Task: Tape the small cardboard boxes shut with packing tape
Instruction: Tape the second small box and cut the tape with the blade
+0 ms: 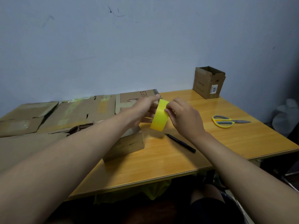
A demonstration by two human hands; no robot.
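Note:
A yellow roll of packing tape [159, 116] is held up above the wooden table [161, 159]. My left hand [144, 109] grips the roll from its far side. My right hand [182, 117] pinches the roll's outer surface near the top with thumb and fingertips. Below my left forearm a small closed cardboard box [129, 144] sits on the table, partly hidden by the arm. A second small cardboard box [208, 81] stands open at the table's far right corner, by the wall.
Flattened cardboard sheets [56, 113] cover the table's left half. A black pen [180, 143] lies right of the near box. Yellow-handled scissors [226, 121] lie farther right. The table's front edge runs below my forearms; a yellow bag [158, 189] shows underneath.

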